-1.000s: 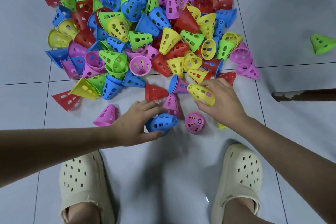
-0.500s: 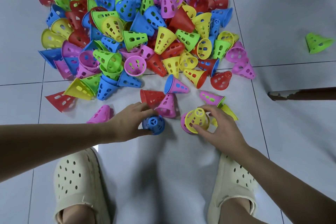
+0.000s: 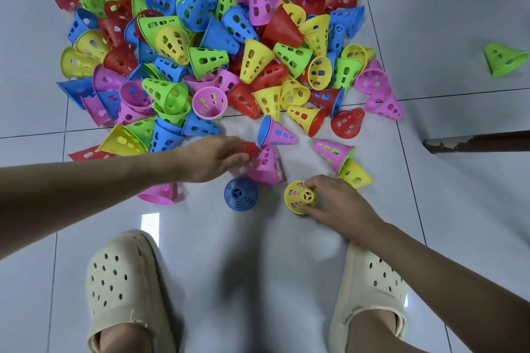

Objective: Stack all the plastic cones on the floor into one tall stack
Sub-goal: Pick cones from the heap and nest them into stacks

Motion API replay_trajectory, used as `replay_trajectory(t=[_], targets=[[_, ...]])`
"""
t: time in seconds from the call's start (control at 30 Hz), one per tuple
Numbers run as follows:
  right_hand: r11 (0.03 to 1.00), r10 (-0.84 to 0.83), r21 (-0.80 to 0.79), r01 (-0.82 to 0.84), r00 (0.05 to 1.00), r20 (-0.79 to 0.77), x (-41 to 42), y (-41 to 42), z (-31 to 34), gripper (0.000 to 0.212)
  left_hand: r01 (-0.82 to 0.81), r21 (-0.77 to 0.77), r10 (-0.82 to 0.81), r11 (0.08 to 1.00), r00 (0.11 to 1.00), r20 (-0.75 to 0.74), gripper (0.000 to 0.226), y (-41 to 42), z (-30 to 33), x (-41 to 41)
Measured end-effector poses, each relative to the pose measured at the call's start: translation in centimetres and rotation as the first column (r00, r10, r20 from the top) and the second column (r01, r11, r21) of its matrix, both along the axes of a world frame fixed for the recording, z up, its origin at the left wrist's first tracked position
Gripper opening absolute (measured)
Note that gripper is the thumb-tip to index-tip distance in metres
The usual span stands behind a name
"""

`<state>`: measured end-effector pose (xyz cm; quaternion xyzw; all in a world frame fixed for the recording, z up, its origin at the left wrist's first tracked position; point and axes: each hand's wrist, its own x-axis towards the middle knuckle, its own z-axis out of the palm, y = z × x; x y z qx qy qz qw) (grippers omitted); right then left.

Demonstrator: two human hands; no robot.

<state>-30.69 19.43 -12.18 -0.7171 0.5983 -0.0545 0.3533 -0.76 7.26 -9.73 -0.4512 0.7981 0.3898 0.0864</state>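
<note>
a red cone (image 3: 250, 148) is pinched by the left hand (image 3: 213, 158); a yellow cone (image 3: 298, 196) is gripped upright by the right hand (image 3: 338, 201).

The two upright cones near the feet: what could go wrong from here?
1. The blue cone stands free while the left hand reaches over the red cone behind it; the forearm may knock it over.
2. The right hand holds the yellow cone, with pink showing through its holes. Two starts could end as two stacks.
3. The green cone lies far right and may be forgotten.
</note>
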Motion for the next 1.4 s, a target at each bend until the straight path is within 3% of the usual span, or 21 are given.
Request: replay_trajectory(t=[0.07,0.2,0.37,0.53,0.63,0.7,0.8,0.93,1.07,1.2,1.4], targets=[[1.000,0.022,-0.003,-0.022,1.000,-0.010,-0.2,-0.1,-0.1,0.041,-0.051,0.066,0.046,0.997,0.996,0.081,0.045,-0.4,0.6,-1.7],[0.982,0.172,-0.066,-0.175,0.984,-0.047,-0.9,-0.7,0.8,0.039,0.014,-0.045,0.003,0.999,0.935,0.354,0.053,-0.9,0.6,-5.6],[0.987,0.016,-0.160,-0.016,1.000,-0.002,-2.6,-1.4,1.0,0.041,0.224,-0.175,-0.086,0.959,0.816,0.572,0.068,-0.6,-0.8,-7.6],[0.943,-0.045,-0.332,-0.022,0.980,-0.192,-3.2,-5.0,0.0,0.041,0.184,-0.079,-0.113,0.980,0.834,0.540,0.080,-1.4,-3.4,-7.7],[0.960,-0.010,-0.256,-0.112,0.902,-0.433,-3.3,-7.0,-0.8,0.045,0.010,0.057,-0.035,0.998,0.887,0.460,0.059,-1.3,-3.3,-8.2],[0.975,-0.002,-0.189,-0.115,0.850,-0.526,-3.2,-7.8,-1.2,0.047,0.014,0.095,-0.054,0.995,0.898,0.436,0.055,-0.6,-3.2,-8.4],[0.982,0.053,-0.111,-0.155,0.782,-0.622,-3.0,-8.3,-1.7,0.052,0.023,0.087,-0.058,0.996,0.903,0.427,0.069,0.4,-3.8,-8.0],[0.978,0.127,-0.037,-0.204,0.732,-0.669,-2.6,-8.6,-2.2,0.053,0.124,0.068,-0.140,0.990,0.921,0.363,0.070,0.3,-4.2,-7.4],[0.978,0.108,-0.073,-0.194,0.780,-0.617,-2.4,-8.5,-2.2,0.046,0.203,0.116,-0.229,0.972,0.927,0.296,0.063,-0.1,-3.7,-6.2],[0.981,-0.054,-0.192,-0.019,0.929,-0.367,-2.2,-8.1,-1.6,0.041,0.264,0.091,-0.279,0.960,0.915,0.292,0.058,-1.1,-3.2,-4.7],[0.960,-0.141,-0.257,0.108,0.983,-0.115,-1.6,-7.3,-0.5,0.044,0.242,-0.042,-0.235,0.969,0.965,0.119,0.048,-1.6,-2.0,-2.6]])
